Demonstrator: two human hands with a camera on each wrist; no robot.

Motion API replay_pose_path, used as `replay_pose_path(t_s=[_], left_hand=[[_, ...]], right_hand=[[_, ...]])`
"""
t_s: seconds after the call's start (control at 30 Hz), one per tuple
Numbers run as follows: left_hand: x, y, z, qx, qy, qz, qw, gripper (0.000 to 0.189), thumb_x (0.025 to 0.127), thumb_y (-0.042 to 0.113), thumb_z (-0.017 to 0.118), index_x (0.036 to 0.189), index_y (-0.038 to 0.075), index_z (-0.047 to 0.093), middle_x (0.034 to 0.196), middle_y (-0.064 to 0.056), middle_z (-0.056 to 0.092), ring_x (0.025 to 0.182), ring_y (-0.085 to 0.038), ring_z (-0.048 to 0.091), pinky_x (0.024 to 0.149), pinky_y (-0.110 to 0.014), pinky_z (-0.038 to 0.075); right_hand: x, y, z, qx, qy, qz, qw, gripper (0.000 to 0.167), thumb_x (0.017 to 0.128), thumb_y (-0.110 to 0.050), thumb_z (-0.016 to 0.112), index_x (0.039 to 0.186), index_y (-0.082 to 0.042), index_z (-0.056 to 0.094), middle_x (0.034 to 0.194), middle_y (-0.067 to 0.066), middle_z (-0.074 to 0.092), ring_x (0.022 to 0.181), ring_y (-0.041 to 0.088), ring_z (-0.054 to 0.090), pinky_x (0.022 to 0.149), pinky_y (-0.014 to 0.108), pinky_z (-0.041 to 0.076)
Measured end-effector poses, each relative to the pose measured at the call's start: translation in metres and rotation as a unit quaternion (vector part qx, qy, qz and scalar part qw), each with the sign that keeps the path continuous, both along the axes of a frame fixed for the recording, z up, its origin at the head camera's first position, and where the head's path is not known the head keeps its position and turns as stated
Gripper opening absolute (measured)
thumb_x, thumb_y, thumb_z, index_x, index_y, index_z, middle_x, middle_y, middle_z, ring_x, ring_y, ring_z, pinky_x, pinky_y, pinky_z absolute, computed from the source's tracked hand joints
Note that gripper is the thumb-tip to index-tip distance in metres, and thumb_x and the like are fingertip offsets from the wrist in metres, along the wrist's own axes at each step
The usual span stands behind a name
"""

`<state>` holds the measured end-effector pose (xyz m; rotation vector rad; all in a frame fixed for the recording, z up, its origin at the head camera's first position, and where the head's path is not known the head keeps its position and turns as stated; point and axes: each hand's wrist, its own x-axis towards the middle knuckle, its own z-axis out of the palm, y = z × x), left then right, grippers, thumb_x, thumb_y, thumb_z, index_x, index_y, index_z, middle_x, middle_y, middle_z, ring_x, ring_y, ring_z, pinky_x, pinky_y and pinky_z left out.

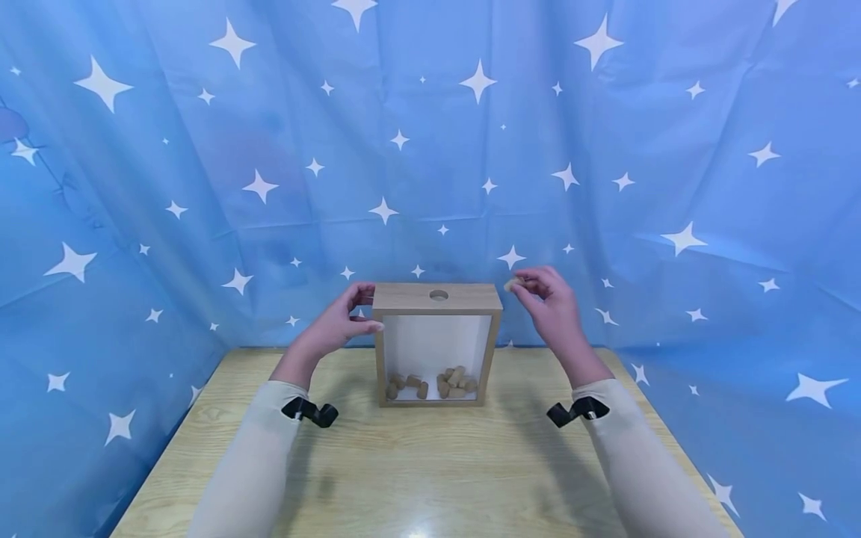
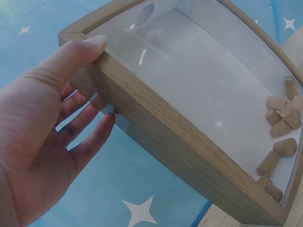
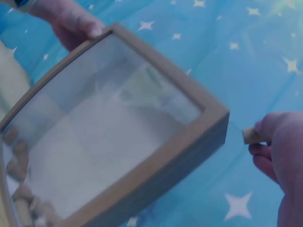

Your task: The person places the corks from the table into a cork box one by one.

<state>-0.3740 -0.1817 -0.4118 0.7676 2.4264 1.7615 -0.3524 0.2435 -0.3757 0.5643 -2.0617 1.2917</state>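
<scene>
A wooden shadow box (image 1: 436,299) with a clear front stands upright on the table, a round hole in its top. Several corks (image 1: 452,381) lie along its bottom behind the clear pane. My left hand (image 1: 339,321) grips the upper left corner of the box. In the left wrist view its thumb lies on the front edge and its fingers reach along the side. My right hand (image 1: 548,299) pinches one cork (image 3: 251,135) between thumb and fingers, to the right of the box's top and apart from it.
The pale wood table (image 1: 417,471) reaches back to a blue curtain (image 1: 430,149) with white stars, which hangs behind and at both sides. Black wrist mounts (image 1: 309,411) sit on both sleeves. Clear tape (image 2: 120,120) shows on the box's left side.
</scene>
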Motion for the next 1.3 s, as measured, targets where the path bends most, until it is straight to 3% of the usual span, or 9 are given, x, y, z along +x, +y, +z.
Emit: replay_pose_path(t_s=[0.23,0.57,0.8,1.07,1.3], left_hand=[[-0.002,-0.001,-0.001,0.001,0.004,-0.001,1.0000,0.071,0.102,0.009,0.082,0.162,0.015,0.043,0.153,-0.012,0.052,0.139,-0.036,0.054,0.114,-0.058,0.051],[0.000,0.000,0.001,0.001,0.003,0.005,1.0000,0.070,0.102,0.011,0.083,0.160,0.015,0.044,0.152,-0.012,0.053,0.140,-0.036,0.052,0.113,-0.059,0.049],[0.000,0.002,0.000,-0.001,0.004,0.007,1.0000,0.070,0.102,0.007,0.081,0.161,0.014,0.044,0.152,-0.013,0.053,0.141,-0.035,0.052,0.114,-0.058,0.049],[-0.001,0.002,-0.001,0.001,0.005,0.005,1.0000,0.072,0.102,0.007,0.081,0.162,0.013,0.042,0.154,-0.013,0.052,0.143,-0.036,0.051,0.114,-0.058,0.049],[-0.002,0.001,-0.003,0.004,0.006,0.004,1.0000,0.073,0.101,0.007,0.082,0.162,0.014,0.043,0.154,-0.012,0.052,0.142,-0.034,0.052,0.113,-0.056,0.050]], right_hand=[[0.001,-0.023,0.019,-0.027,-0.004,0.034,0.9991,0.023,0.102,-0.002,0.079,0.125,-0.001,0.078,0.119,0.017,0.069,0.101,0.014,0.070,0.095,0.019,0.056],[0.004,-0.052,0.036,0.066,-0.021,0.052,0.9962,0.023,0.100,-0.006,0.084,0.122,-0.002,0.078,0.110,0.009,0.076,0.099,0.022,0.072,0.089,0.026,0.060],[0.005,-0.070,0.045,0.160,-0.050,0.084,0.9823,0.021,0.101,-0.007,0.082,0.121,-0.003,0.077,0.111,0.008,0.074,0.100,0.025,0.072,0.090,0.042,0.062],[0.004,-0.085,0.050,0.197,-0.069,0.106,0.9721,0.018,0.104,-0.007,0.079,0.121,-0.007,0.077,0.115,0.007,0.072,0.102,0.023,0.070,0.089,0.043,0.061],[-0.001,-0.094,0.051,0.206,-0.072,0.115,0.9691,0.019,0.103,-0.006,0.080,0.121,-0.006,0.077,0.115,0.007,0.071,0.104,0.023,0.069,0.089,0.042,0.062]])
